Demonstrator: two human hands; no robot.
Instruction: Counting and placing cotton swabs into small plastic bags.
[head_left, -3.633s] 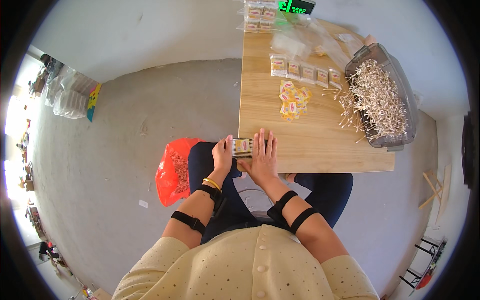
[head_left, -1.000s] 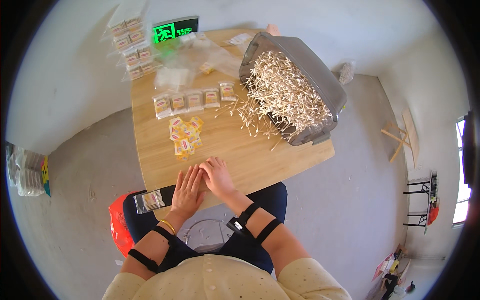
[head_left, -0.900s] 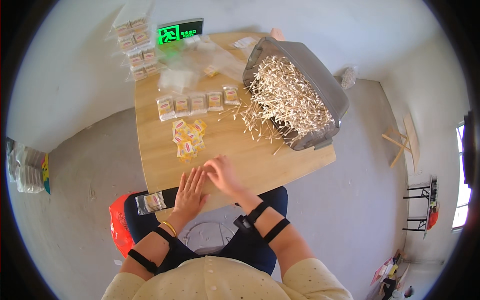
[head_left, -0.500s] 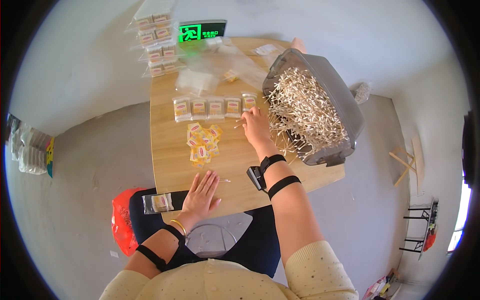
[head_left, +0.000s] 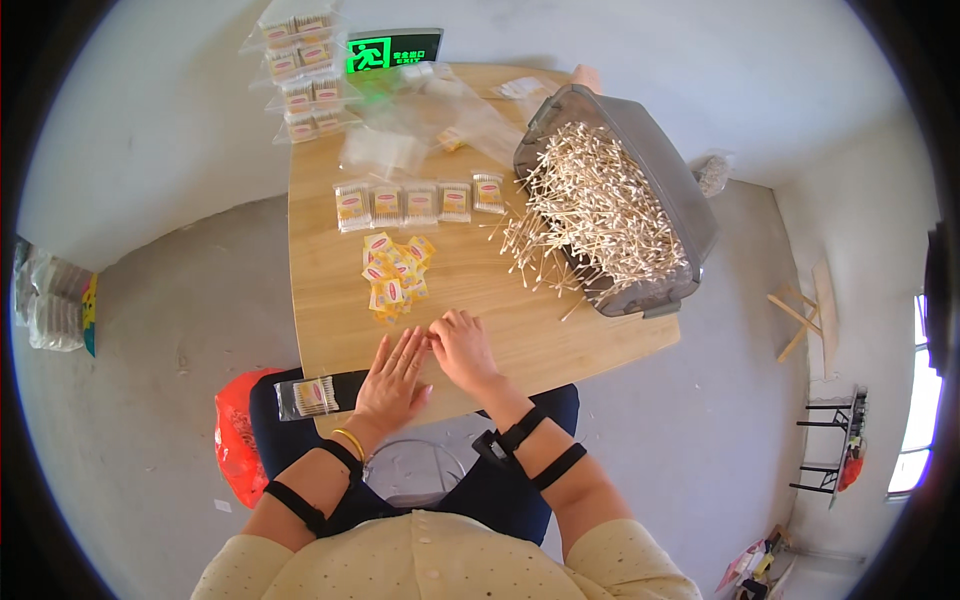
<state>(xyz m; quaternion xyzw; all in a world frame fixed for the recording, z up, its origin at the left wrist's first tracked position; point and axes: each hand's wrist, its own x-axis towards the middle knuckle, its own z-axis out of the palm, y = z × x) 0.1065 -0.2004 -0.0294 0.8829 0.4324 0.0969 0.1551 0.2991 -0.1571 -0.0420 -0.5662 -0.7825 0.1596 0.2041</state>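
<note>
My left hand [head_left: 396, 382] lies flat near the table's front edge, fingers stretched out and side by side. Right beside its fingertips, my right hand [head_left: 463, 350] is closed with curled fingers; anything in its grip is hidden. Beyond my hands is a loose pile of yellow and white printed cards [head_left: 396, 275]. Behind that stands a row of several clear packs of cotton swabs [head_left: 420, 205]. At the right, a grey plastic bin [head_left: 664, 150] lies tipped on its side, with a heap of cotton swabs [head_left: 605, 215] spilling from its mouth onto the wood.
Another swab pack [head_left: 312, 397] rests on a dark surface by the table's left front corner. Clear plastic bags [head_left: 385, 145] cover the back of the table [head_left: 560, 350]. Bagged packs [head_left: 300, 75] are stacked at the back left. A red bag [head_left: 238, 440] sits on the floor.
My right hand has come back from the right end of the pack row to beside my left fingertips. My left hand stays flat. The whole view has shifted slightly.
</note>
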